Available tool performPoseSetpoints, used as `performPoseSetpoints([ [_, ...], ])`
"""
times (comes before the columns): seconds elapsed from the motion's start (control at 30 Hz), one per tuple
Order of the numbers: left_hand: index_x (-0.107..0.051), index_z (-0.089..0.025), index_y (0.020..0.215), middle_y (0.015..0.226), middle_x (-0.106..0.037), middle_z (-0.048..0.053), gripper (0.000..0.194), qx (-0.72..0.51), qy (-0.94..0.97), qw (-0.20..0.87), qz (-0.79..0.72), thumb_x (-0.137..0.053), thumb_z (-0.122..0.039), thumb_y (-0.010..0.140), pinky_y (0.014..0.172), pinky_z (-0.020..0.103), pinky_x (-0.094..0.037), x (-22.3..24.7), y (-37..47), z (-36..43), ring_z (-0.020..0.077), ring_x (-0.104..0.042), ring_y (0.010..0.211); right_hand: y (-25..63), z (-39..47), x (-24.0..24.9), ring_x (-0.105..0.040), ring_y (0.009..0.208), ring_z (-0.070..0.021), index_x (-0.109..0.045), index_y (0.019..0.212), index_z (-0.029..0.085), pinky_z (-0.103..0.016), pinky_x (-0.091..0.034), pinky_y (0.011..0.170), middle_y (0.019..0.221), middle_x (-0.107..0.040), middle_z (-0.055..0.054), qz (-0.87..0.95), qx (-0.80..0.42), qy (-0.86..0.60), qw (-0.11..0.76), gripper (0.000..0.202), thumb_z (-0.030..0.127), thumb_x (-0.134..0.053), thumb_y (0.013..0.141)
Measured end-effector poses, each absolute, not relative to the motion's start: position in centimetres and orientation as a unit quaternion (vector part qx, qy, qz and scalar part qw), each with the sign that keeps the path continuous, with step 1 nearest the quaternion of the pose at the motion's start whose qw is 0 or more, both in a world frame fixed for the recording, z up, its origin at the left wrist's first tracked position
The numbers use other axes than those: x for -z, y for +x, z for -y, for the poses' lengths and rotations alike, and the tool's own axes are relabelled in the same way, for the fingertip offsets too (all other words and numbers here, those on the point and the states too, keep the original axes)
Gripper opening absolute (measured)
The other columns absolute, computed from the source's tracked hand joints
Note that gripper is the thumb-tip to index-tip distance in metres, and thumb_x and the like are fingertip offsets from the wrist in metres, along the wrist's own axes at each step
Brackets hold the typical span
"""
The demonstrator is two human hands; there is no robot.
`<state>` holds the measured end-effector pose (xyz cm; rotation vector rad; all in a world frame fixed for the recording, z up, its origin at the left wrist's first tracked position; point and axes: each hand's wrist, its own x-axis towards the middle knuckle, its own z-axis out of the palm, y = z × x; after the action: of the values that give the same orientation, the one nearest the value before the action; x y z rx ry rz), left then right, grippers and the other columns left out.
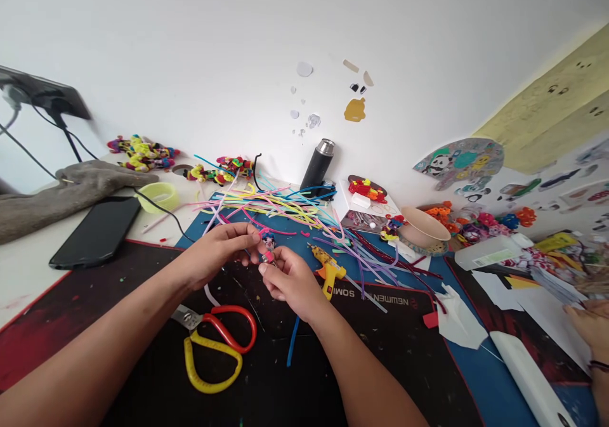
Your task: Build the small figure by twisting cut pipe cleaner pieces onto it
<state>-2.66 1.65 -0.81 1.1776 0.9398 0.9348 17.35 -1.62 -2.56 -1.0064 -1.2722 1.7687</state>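
Observation:
Between my two hands is a small pipe-cleaner doll point(269, 242) with dark blue hair and pink parts. My left hand point(221, 249) pinches its pink upper end from the left side. From the right, my right hand point(292, 281) grips the doll's lower body between thumb and fingers; part of it is hidden there. Below my left hand lie scissors point(231, 327) with one red and one yellow handle. A yellow glue gun point(329, 271) rests just right of my right hand. Beneath that hand, a blue pipe cleaner point(293, 344) lies on the black mat point(266, 395).
Loose coloured pipe cleaners point(280, 208) spread behind my hands. A dark thermos point(318, 165) leans by the wall. A phone point(98, 231) and green tape roll point(157, 197) lie left. Finished dolls point(143, 154), a bowl point(425, 227) and another person's hand point(592, 322) are around.

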Motion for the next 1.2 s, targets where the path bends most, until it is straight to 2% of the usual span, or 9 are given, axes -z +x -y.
performPoseSetpoints([
  [0.1,-0.079,-0.022,0.078,0.079,-0.077,0.007,0.040,-0.406,0.513,0.637,-0.408,-0.092,-0.060,0.077,0.064,0.030,-0.052,0.7,-2.6,-1.6,0.0199,-0.067,0.069,17.3,1.7,2.3,-0.030,0.047,-0.0052,-0.054,0.095,0.023,-0.022,-0.016,0.045,0.060,-0.050,0.012,0.458,-0.704,-0.396,0.371,0.044,0.047,-0.088,0.082],
  [0.23,-0.079,-0.022,0.077,0.077,-0.076,0.006,0.041,-0.406,0.519,0.632,-0.408,-0.091,-0.061,0.077,0.063,0.030,-0.052,0.6,-2.5,-1.6,0.0200,-0.066,0.068,17.4,1.7,1.9,-0.021,0.045,-0.0044,-0.058,0.096,0.022,-0.024,-0.010,0.046,0.057,-0.045,0.013,0.432,-0.731,-0.369,0.378,0.050,0.057,-0.090,0.081],
  [0.4,-0.077,-0.021,0.076,0.080,-0.078,0.007,0.043,-0.405,0.521,0.629,-0.411,-0.090,-0.062,0.078,0.064,0.031,-0.052,0.7,-2.7,-1.6,0.0195,-0.065,0.068,17.7,1.5,1.7,-0.019,0.043,-0.0046,-0.067,0.093,0.018,-0.026,-0.008,0.046,0.055,-0.043,0.011,0.410,-0.754,-0.331,0.393,0.055,0.071,-0.080,0.089],
  [0.53,-0.076,-0.021,0.078,0.080,-0.077,0.007,0.042,-0.405,0.525,0.625,-0.413,-0.089,-0.061,0.079,0.064,0.031,-0.052,0.8,-2.7,-1.6,0.0197,-0.065,0.068,18.0,1.3,1.9,-0.022,0.043,-0.0053,-0.065,0.083,0.018,-0.026,-0.011,0.048,0.054,-0.039,0.010,0.401,-0.758,-0.330,0.396,0.061,0.077,-0.075,0.090],
  [0.63,-0.076,-0.021,0.077,0.078,-0.074,0.005,0.043,-0.409,0.519,0.621,-0.421,-0.090,-0.061,0.076,0.064,0.030,-0.052,0.9,-2.7,-1.6,0.0187,-0.063,0.066,18.1,1.4,2.0,-0.026,0.044,-0.0053,-0.065,0.088,0.019,-0.025,-0.013,0.048,0.058,-0.042,0.010,0.395,-0.754,-0.338,0.402,0.057,0.074,-0.079,0.090],
  [0.8,-0.076,-0.021,0.079,0.074,-0.070,0.003,0.043,-0.410,0.497,0.635,-0.426,-0.095,-0.059,0.072,0.062,0.028,-0.051,0.9,-2.8,-1.6,0.0161,-0.059,0.064,18.0,1.6,2.0,-0.037,0.041,-0.0052,-0.055,0.089,0.022,-0.024,-0.016,0.044,0.065,-0.052,0.009,0.421,-0.736,-0.331,0.413,0.051,0.064,-0.085,0.091],
  [1.0,-0.076,-0.022,0.078,0.071,-0.067,0.001,0.044,-0.405,0.497,0.635,-0.431,-0.095,-0.061,0.070,0.061,0.028,-0.051,0.4,-2.7,-1.3,0.0161,-0.057,0.062,17.6,1.7,1.9,-0.024,0.045,-0.0049,-0.053,0.089,0.024,-0.024,-0.015,0.046,0.059,-0.047,0.011,0.456,-0.715,-0.340,0.407,0.056,0.069,-0.087,0.086],
  [1.2,-0.074,-0.022,0.075,0.068,-0.066,0.001,0.046,-0.384,0.524,0.625,-0.433,-0.092,-0.065,0.073,0.060,0.029,-0.051,-0.1,-2.4,-1.1,0.0174,-0.058,0.061,17.7,1.7,2.0,-0.022,0.049,-0.0068,-0.060,0.089,0.022,-0.026,-0.015,0.047,0.059,-0.040,0.010,0.487,-0.686,-0.361,0.401,0.058,0.076,-0.082,0.087],
])
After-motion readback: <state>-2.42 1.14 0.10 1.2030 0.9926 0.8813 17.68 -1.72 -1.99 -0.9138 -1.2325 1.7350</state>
